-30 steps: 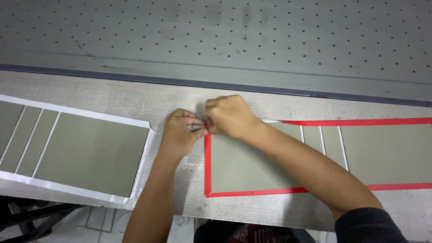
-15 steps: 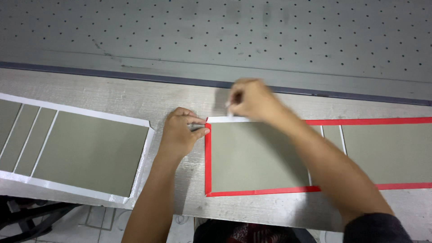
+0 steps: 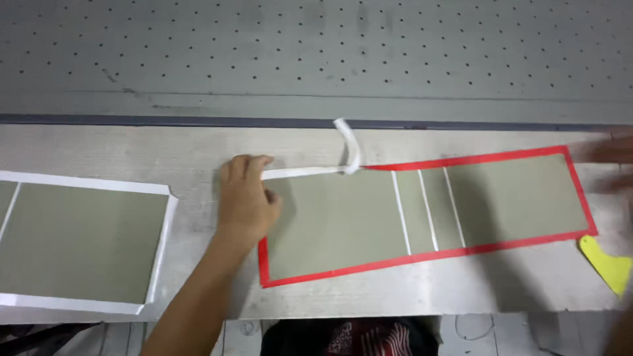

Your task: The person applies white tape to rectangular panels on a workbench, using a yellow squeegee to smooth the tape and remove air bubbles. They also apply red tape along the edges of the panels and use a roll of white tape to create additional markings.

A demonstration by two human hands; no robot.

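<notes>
A long grey board (image 3: 343,217) with a red tape border lies on the pale wooden bench (image 3: 165,148), and three thin white lines cross its middle. My left hand (image 3: 244,198) lies flat on the board's near-left corner, fingers stretched out and pressing down. A white liner strip (image 3: 346,148) has come off the top edge: its left part lies along the edge up to my fingertips, and its free end curls upward. My right hand (image 3: 613,155) is only a blur at the right edge, beyond the board's far end.
A second grey board (image 3: 79,240) with a white border lies at the left, partly over the bench's front edge. A yellow scrap (image 3: 606,264) sits at the right. Behind the bench runs a grey perforated surface (image 3: 330,46).
My right hand has pulled away to the right and let the white strip drop in a curl. The view has shifted, and the whole red-bordered board now shows, lying at a slant.
</notes>
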